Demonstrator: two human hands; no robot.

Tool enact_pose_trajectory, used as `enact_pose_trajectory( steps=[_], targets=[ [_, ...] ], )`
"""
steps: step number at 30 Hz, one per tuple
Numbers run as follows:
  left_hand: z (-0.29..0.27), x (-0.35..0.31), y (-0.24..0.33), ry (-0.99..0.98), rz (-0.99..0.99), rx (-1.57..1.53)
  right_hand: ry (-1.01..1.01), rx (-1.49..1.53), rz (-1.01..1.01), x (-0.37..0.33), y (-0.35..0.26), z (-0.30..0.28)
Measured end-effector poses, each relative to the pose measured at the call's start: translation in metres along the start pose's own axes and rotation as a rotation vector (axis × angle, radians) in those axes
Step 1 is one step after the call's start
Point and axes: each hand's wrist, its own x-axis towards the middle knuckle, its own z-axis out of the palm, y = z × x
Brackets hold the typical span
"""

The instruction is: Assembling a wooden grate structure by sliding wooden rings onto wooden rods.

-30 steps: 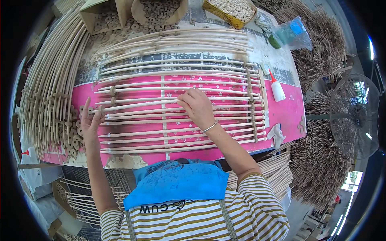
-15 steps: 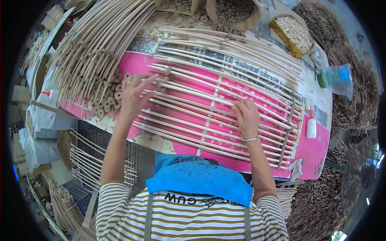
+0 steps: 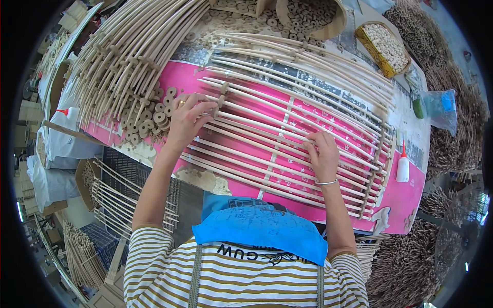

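A row of slim pale wooden rods [image 3: 257,138] lies side by side across the table, with pointed left ends. My left hand [image 3: 189,120] is at these left ends, thumb and fingers curled inward beside a rod tip; what they pinch is hidden. Just right of its fingertips, small brown rings [image 3: 222,97] sit on neighbouring rods. Farther right, my right hand [image 3: 324,156] pinches one rod between thumb and fingers, above the pink tabletop [image 3: 177,77]. Another line of brown rings [image 3: 371,185] crosses the rods near their right ends.
Loose brown rings [image 3: 146,123] are heaped left of my left hand, beside a large bundle of rods [image 3: 128,56]. Behind are a container of rings [image 3: 313,18] and a yellow box of pale beads [image 3: 382,46]. A white glue bottle [image 3: 402,169] with red tip stands at right.
The whole view has shifted slightly, so table and hands appear a little farther right. My left hand keeps at the rod tips, and my right hand still pinches a rod.
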Motion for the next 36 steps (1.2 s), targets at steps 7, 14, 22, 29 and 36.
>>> enact_pose_trajectory(
  steps=[7,14,22,29,36],
  targets=[
    [0.002,-0.006,-0.010,-0.002,-0.076,-0.140,0.041,0.042,-0.065,0.002,0.000,0.019],
    [0.008,0.002,0.000,-0.034,-0.041,-0.059,0.095,0.038,-0.010,-0.006,0.010,0.021],
    [0.005,0.001,0.001,-0.037,-0.018,0.000,0.104,0.056,-0.010,-0.006,0.008,0.020],
    [0.003,0.002,0.004,-0.050,-0.039,-0.024,0.141,0.057,-0.042,-0.003,0.007,0.016],
    [0.001,0.011,0.017,-0.063,-0.058,0.011,0.145,0.033,-0.011,-0.004,0.017,0.007]
  ],
)
